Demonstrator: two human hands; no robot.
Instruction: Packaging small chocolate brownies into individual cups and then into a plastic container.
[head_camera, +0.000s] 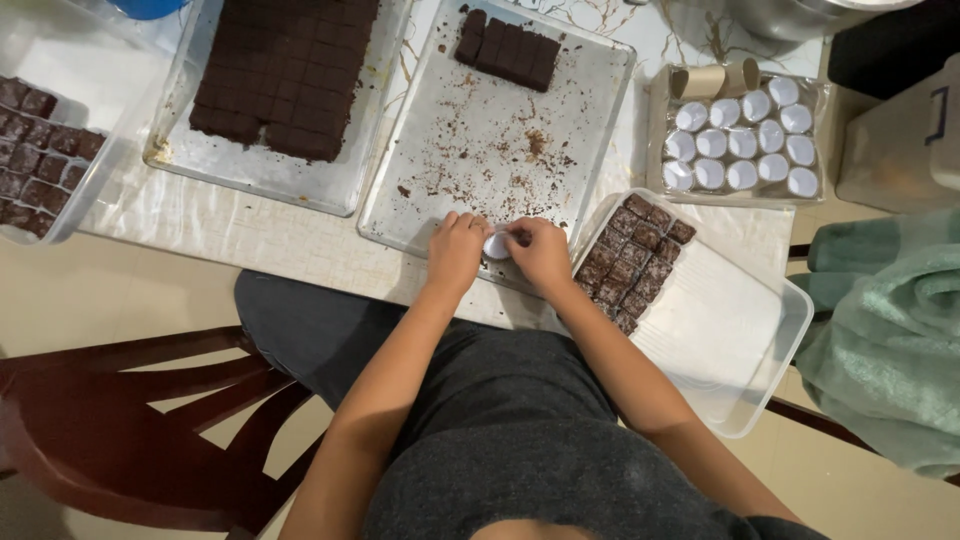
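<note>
- At the near edge of the crumb-strewn metal baking tray (480, 150), the left hand (455, 252) and right hand (540, 255) together pinch a small white paper cup (497, 245).
- Just right, a clear plastic container (740, 340) holds brown cake squares (632, 260) (partly filled).
- More white cups (745, 145) sit farther along the bench (260, 235).

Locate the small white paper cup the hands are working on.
Head view: the cup sits between both hands, at the middle tray's near edge.

A table (250, 235) covered with a pale, marble-patterned cloth is seen from above. A dark red wooden chair (110, 440) is placed on a beige tiled floor (90, 300) beside it. Soft indoor light is cast throughout.
</note>
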